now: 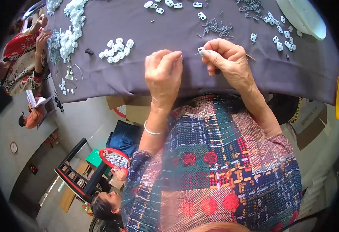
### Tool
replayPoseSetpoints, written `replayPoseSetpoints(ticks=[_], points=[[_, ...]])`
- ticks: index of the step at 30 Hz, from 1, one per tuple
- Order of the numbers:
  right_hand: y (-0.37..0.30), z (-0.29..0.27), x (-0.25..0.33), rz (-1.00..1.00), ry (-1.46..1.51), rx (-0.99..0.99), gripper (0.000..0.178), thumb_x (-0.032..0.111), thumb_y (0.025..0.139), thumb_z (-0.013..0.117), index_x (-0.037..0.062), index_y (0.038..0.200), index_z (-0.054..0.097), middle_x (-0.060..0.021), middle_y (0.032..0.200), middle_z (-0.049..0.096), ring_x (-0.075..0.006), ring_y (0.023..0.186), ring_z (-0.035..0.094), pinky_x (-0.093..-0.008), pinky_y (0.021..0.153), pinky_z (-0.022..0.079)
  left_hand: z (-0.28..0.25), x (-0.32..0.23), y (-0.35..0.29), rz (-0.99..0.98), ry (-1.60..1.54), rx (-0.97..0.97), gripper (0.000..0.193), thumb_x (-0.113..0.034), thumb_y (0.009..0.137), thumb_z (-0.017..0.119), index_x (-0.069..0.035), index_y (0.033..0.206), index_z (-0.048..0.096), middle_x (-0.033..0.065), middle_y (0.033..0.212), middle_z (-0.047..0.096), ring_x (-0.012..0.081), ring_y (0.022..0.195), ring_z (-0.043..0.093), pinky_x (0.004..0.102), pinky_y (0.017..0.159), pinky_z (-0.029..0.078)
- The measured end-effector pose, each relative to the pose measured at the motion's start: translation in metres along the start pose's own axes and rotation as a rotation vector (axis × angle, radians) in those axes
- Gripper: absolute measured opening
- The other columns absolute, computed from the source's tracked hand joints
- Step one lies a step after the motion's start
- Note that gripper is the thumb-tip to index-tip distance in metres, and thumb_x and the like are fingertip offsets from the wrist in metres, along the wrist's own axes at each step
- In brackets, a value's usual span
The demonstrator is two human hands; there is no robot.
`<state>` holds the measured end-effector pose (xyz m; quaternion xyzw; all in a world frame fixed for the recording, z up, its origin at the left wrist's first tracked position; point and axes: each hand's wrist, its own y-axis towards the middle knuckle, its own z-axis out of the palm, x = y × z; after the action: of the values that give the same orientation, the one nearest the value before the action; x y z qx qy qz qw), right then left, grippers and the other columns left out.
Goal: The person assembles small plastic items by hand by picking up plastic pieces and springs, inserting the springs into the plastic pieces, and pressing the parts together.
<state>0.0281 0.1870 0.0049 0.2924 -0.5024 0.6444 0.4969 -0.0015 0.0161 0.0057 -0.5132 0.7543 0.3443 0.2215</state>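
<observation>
Between thumb and fingertips of my right hand [229, 62] is a small white plastic piece [201, 49]; a thin grey spring-like bit [197, 53] sticks out beside it. My left hand [163, 75] is closed just to the left, thumb against curled fingers; whatever it may hold is too small to make out. The hands are apart, above the dark cloth. Beyond my right hand lies a loose pile of small grey springs [217, 29]. To the left of my left hand is a cluster of white plastic pieces [116, 50]. White two-holed pieces [178, 5] lie at the far edge.
A white bowl [306, 17] stands at the far right, near scattered two-holed pieces [286, 40] and more springs [251, 5]. Large white heaps [72, 38] cover the left side of the grey tablecloth [111, 83]. Another person's hands [42, 34] are there. Behind, someone holds a red tray [103, 153].
</observation>
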Motion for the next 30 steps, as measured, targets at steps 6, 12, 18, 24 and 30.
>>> replayPoseSetpoints(ticks=[6, 12, 18, 24, 30], points=[[-0.001, 0.0, 0.0, -0.012, -0.001, 0.004, 0.012, 0.011, 0.085, 0.059, 0.0001, 0.09, 0.059, -0.0023, 0.071, 0.059, -0.0046, 0.054, 0.052, -0.0186, 0.047, 0.045, -0.017, 0.0, 0.005, -0.062, 0.154, 0.148, 0.013, -0.003, 0.068, 0.067, -0.005, 0.08, 0.062, 0.0076, 0.072, 0.059, 0.0204, 0.064, 0.059, 0.0307, 0.055, 0.046], [-0.001, 0.0, -0.001, -0.008, -0.001, 0.0, 0.012, 0.01, 0.085, 0.059, -0.0003, 0.09, 0.059, -0.0028, 0.071, 0.059, -0.0048, 0.054, 0.052, -0.0187, 0.047, 0.045, -0.026, -0.006, 0.007, -0.791, -0.862, 0.221, 0.014, -0.009, 0.078, 0.066, -0.001, 0.089, 0.063, 0.0095, 0.084, 0.065, 0.0156, 0.069, 0.062, 0.0242, 0.053, 0.047], [0.0, -0.002, -0.002, -0.021, -0.002, 0.013, 0.017, 0.015, 0.084, 0.06, -0.0004, 0.091, 0.06, -0.0021, 0.071, 0.059, -0.005, 0.056, 0.054, -0.0193, 0.049, 0.047, -0.021, 0.002, -0.002, -1.024, -1.272, 0.215, 0.017, -0.009, 0.083, 0.061, -0.001, 0.098, 0.058, 0.0146, 0.093, 0.064, 0.0171, 0.075, 0.064, 0.0222, 0.053, 0.048], [0.0, -0.001, -0.002, -0.028, -0.013, 0.012, 0.016, 0.014, 0.084, 0.06, -0.0003, 0.092, 0.06, -0.0021, 0.071, 0.059, -0.0049, 0.056, 0.054, -0.019, 0.049, 0.047, -0.019, -0.001, -0.004, -1.061, -1.452, 0.178, 0.015, -0.008, 0.084, 0.059, -0.002, 0.097, 0.058, 0.0112, 0.089, 0.062, 0.0155, 0.074, 0.062, 0.0226, 0.054, 0.048], [0.0, 0.0, -0.003, -0.028, -0.038, 0.0, 0.014, 0.012, 0.085, 0.059, -0.0004, 0.092, 0.059, -0.0024, 0.072, 0.059, -0.005, 0.056, 0.053, -0.0191, 0.049, 0.046, -0.018, -0.001, -0.007, -1.114, -1.547, 0.172, 0.013, -0.008, 0.084, 0.059, -0.003, 0.096, 0.057, 0.0093, 0.087, 0.062, 0.0139, 0.073, 0.061, 0.0231, 0.055, 0.049]])
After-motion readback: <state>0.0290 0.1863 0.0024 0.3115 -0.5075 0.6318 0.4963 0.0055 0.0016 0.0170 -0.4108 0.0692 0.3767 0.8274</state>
